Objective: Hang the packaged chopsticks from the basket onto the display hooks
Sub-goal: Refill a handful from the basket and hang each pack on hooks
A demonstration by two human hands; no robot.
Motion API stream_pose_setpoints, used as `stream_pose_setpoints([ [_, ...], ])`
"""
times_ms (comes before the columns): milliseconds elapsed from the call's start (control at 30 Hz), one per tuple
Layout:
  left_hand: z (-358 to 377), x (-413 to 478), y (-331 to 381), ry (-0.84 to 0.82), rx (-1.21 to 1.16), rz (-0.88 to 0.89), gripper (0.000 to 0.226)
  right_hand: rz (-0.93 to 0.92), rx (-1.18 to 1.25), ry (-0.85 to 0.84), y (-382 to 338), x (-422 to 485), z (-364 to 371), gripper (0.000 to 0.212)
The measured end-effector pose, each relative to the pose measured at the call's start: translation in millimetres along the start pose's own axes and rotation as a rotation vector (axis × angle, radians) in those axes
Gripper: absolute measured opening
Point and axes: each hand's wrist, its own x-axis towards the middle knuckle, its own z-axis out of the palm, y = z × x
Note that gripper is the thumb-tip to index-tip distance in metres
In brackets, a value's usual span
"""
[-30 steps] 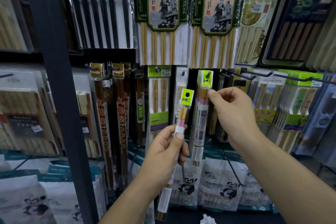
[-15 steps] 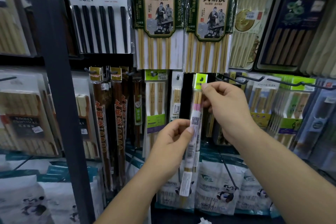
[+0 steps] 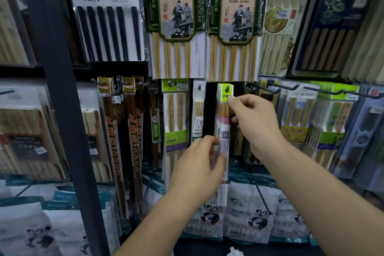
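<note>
Chopstick pack [image 3: 224,135] upright; right hand [image 3: 252,119] pinches top, left hand [image 3: 197,165] holds middle.

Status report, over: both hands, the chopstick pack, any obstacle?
Right hand pinches green header of chopstick pack. Left hand at its middle, grip blurred. Hook tip shows through header hole. Nothing blocking.

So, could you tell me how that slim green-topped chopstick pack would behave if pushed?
Probably stiff lengthwise: the chopstick pack hangs straight. Likely light: the right hand pinches just its header. Seemingly on a single hook, it would probably swing sideways.
</note>
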Motion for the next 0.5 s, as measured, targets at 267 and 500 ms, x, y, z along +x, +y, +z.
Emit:
stream_pose_setpoints([
  [267, 7, 21, 16, -0.016, -0.192, -0.142, 0.067, -0.019, -0.073, -0.056, 43, -18, -13, 0.016],
  [500, 27, 50, 32, -0.040, -0.593, -0.270, 0.089, -0.011, -0.025, -0.438, 77, -24, -9, 0.067],
])
